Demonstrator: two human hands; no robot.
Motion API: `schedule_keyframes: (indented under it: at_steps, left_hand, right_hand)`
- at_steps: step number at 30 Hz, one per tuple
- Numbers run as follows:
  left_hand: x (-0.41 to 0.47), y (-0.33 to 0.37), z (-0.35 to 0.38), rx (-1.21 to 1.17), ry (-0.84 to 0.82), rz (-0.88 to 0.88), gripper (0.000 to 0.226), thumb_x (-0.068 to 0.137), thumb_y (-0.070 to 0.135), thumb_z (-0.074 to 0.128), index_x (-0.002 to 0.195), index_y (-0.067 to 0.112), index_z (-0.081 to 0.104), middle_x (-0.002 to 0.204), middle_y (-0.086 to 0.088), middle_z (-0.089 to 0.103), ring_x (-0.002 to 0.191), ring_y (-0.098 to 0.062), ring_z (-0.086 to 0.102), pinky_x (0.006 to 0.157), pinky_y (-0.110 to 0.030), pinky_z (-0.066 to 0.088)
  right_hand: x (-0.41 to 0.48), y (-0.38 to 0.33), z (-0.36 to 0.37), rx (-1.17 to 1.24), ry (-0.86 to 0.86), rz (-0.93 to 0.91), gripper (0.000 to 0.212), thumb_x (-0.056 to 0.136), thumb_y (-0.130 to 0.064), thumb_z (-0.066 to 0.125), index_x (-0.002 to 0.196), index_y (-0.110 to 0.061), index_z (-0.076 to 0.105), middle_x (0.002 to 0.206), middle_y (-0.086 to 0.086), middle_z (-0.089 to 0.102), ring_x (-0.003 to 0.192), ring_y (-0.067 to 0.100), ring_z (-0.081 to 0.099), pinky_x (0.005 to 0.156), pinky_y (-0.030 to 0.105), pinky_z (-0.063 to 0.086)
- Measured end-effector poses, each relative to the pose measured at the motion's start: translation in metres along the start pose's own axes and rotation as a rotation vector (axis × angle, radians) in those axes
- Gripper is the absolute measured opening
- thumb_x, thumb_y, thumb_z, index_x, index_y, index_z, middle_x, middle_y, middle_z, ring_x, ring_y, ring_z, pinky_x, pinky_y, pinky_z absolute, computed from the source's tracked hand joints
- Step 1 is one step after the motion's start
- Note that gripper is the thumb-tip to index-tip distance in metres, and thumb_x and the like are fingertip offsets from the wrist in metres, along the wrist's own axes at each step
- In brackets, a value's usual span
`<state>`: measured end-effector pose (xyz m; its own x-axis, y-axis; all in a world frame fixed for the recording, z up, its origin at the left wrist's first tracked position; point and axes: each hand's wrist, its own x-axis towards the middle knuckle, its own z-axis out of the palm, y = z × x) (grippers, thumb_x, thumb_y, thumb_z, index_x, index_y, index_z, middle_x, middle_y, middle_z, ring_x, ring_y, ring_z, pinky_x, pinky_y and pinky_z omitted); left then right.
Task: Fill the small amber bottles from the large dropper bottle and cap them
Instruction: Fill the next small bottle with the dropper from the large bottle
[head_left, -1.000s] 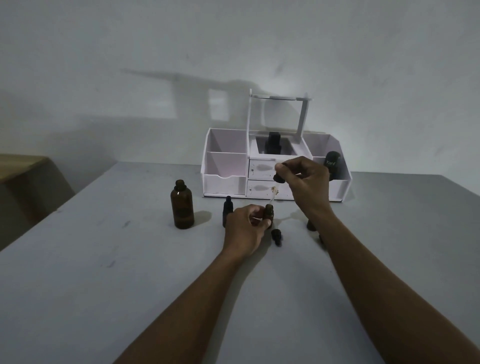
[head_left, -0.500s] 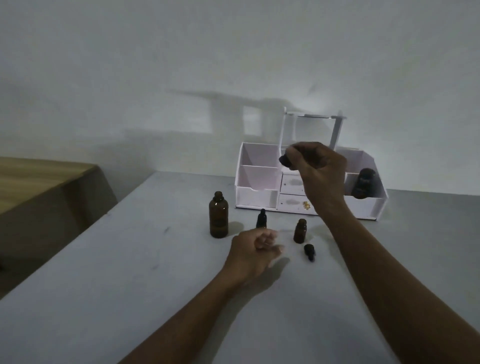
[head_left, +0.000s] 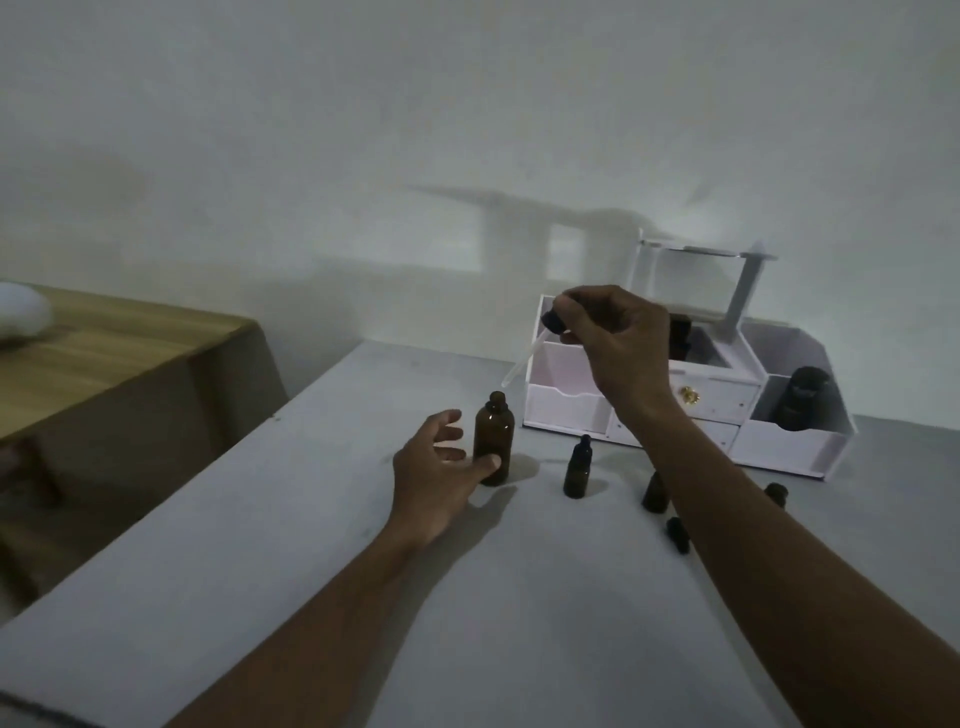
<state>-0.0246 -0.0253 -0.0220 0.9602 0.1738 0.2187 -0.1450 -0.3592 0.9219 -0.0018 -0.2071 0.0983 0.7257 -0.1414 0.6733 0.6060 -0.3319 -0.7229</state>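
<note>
The right hand (head_left: 618, 343) has its fingers clamped on the black cap of the dropper (head_left: 529, 354). The glass tip slants down just above the open mouth of the large amber bottle (head_left: 493, 436) on the worktop (head_left: 311, 571). The left hand (head_left: 436, 473) has its fingers spread apart, thumb touching the bottle's lower side. A small capped amber bottle (head_left: 577, 467) stands just beside it, near the white organizer (head_left: 784, 452).

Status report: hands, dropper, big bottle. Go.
Right hand pinches dropper, tip near open mouth of big bottle. Left hand open, thumb touching big bottle. Nothing between tip and mouth; small bottles stand off to the right.
</note>
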Motion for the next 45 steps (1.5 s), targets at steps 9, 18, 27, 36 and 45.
schedule_keyframes:
  at_steps: [9,18,27,36,45]
  left_hand:
    - [0.006,0.001,0.009,0.006,-0.1,0.025,0.066,0.071,0.029,0.086,0.13,0.022,0.057,0.127,0.001,0.065,0.114,-0.018,0.062,0.102,-0.037,0.049]
    - [0.006,0.002,0.008,0.077,-0.11,0.033,0.057,0.076,0.032,0.081,0.128,0.021,0.058,0.124,0.001,0.067,0.109,-0.018,0.065,0.101,-0.034,0.046]
    - [0.005,0.003,0.006,0.076,-0.127,0.02,0.061,0.075,0.032,0.082,0.13,0.022,0.056,0.126,0.0,0.065,0.11,-0.018,0.064,0.099,-0.035,0.047]
    - [-0.03,0.009,0.001,0.046,-0.067,-0.043,0.043,0.079,0.029,0.079,0.114,0.025,0.055,0.109,0.005,0.061,0.091,-0.014,0.061,0.072,-0.02,0.048]
    - [-0.07,0.045,0.06,-0.058,-0.339,-0.003,0.023,0.081,0.022,0.075,0.101,0.025,0.064,0.098,0.003,0.07,0.092,-0.01,0.065,0.071,-0.017,0.048]
  right_hand:
    - [-0.001,0.006,0.018,-0.116,-0.159,-0.016,0.013,0.088,-0.024,0.073,0.097,-0.014,0.076,0.083,-0.006,0.076,0.077,0.005,0.074,0.08,0.03,0.061]
    - [-0.021,0.036,0.036,-0.33,-0.378,0.017,0.02,0.086,-0.024,0.076,0.103,-0.013,0.076,0.093,0.001,0.077,0.075,-0.003,0.067,0.068,0.003,0.05]
    - [-0.021,0.032,0.03,-0.339,-0.367,0.01,0.031,0.084,-0.029,0.078,0.11,-0.014,0.075,0.095,-0.001,0.077,0.08,0.0,0.07,0.071,0.003,0.049]
    - [-0.043,0.022,-0.093,-0.499,-0.522,0.045,0.018,0.08,-0.014,0.079,0.098,-0.018,0.077,0.092,-0.008,0.075,0.083,0.004,0.07,0.078,0.022,0.059]
    - [-0.095,0.053,-0.136,-1.01,-0.938,0.18,0.047,0.084,-0.004,0.067,0.122,-0.03,0.065,0.135,-0.007,0.056,0.124,0.014,0.049,0.109,0.036,0.042]
